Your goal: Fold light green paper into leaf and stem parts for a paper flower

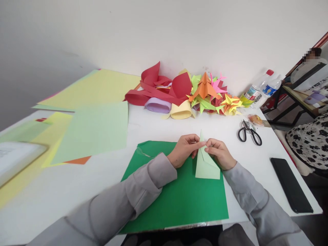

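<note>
Both hands pinch a pale green sheet of folded paper [207, 168], narrow and pointed at the top and wider at its lower edge. My left hand [185, 150] grips it on the left near the upper part, thumb across the front. On the other side, my right hand [220, 152] holds the paper's right edge between thumb and curled fingers. Beneath them lies a green board [174, 201] at the table's front edge. Some of the left fingers are hidden behind the paper.
Black-handled scissors [249, 132] and a black phone [290, 184] lie to the right. Folded paper stars and planes [205, 89] and red paper pieces [153, 90] sit along the wall, beside plastic bottles [266, 87]. Coloured sheets [97, 130] cover the left. Another person's patterned clothing [311, 141] shows at right.
</note>
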Motion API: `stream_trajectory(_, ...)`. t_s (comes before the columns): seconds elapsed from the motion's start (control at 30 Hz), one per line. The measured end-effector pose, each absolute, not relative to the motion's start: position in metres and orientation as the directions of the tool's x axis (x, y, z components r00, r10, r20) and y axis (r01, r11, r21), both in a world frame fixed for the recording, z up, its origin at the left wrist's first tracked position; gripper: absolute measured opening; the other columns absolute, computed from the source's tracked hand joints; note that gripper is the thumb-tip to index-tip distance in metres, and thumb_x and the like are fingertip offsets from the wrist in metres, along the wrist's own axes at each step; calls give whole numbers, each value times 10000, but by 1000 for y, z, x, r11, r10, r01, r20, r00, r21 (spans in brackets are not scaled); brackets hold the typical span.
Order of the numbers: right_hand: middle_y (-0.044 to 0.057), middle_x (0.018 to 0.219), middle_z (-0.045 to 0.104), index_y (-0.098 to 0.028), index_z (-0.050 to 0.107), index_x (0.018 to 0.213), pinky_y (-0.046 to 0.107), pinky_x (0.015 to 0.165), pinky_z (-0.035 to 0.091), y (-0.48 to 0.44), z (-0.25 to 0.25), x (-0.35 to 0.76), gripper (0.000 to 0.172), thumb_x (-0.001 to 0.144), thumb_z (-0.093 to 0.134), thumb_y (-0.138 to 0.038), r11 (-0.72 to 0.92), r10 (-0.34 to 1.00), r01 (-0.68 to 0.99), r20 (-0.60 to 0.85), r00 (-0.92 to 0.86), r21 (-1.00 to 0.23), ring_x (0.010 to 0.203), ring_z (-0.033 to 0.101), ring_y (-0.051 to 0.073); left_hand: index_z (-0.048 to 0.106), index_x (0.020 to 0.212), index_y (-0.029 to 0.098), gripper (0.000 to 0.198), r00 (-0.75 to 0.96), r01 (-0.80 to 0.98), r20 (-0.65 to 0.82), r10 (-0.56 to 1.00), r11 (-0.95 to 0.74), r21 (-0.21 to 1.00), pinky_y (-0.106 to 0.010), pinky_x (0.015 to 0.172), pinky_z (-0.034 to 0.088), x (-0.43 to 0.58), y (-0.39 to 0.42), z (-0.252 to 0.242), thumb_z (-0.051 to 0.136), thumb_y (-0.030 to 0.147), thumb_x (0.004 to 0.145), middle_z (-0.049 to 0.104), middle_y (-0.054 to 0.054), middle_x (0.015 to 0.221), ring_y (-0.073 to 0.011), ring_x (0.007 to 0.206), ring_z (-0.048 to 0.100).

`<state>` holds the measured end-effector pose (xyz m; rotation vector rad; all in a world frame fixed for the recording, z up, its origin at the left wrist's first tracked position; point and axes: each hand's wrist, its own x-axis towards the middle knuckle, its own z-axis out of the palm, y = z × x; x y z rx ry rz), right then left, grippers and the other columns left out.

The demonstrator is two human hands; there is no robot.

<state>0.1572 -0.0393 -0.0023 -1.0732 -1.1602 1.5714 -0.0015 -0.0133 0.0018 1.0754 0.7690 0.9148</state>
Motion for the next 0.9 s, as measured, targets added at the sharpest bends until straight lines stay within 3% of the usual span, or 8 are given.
stream_trajectory(0.13, -73, 500, 456, -178, 521, 650, 229, 475, 226, -39, -1, 157, 220, 681, 704, -297, -191, 964, -144, -158, -214, -971, 445, 353, 75, 506, 553, 151, 388, 449, -229, -90, 889, 212, 950, -164, 345, 263, -2, -13, 1, 759, 431, 645, 421, 75, 349, -41, 326, 364)
stream_trajectory(0.43, -73, 483, 386, -186, 447, 571, 236, 454, 207, -40, 11, 156, 446, 708, 668, -548, -107, 964, 54, -117, -240, -993, 450, 293, 71, 487, 552, 157, 413, 468, -255, -117, 876, 261, 931, -161, 324, 246, -2, -12, 0, 752, 457, 652, 435, 71, 330, -38, 286, 346)
stream_trajectory(0.67, -67, 494, 370, -195, 442, 593, 243, 465, 209, -40, 4, 157, 442, 726, 640, -567, -74, 982, 40, -80, -172, -996, 464, 297, 88, 474, 548, 158, 464, 522, -110, -95, 847, 178, 978, -169, 316, 300, -1, -18, 2, 685, 544, 695, 411, 71, 371, -55, 315, 386)
stream_trajectory(0.9, -63, 499, 333, -207, 391, 568, 255, 464, 219, -42, 8, 155, 464, 775, 578, -578, 1, 982, 89, -16, -190, -996, 479, 286, 97, 468, 557, 157, 457, 534, -137, -121, 837, 227, 964, -162, 301, 247, 0, -18, -3, 675, 538, 705, 405, 71, 372, -40, 293, 350)
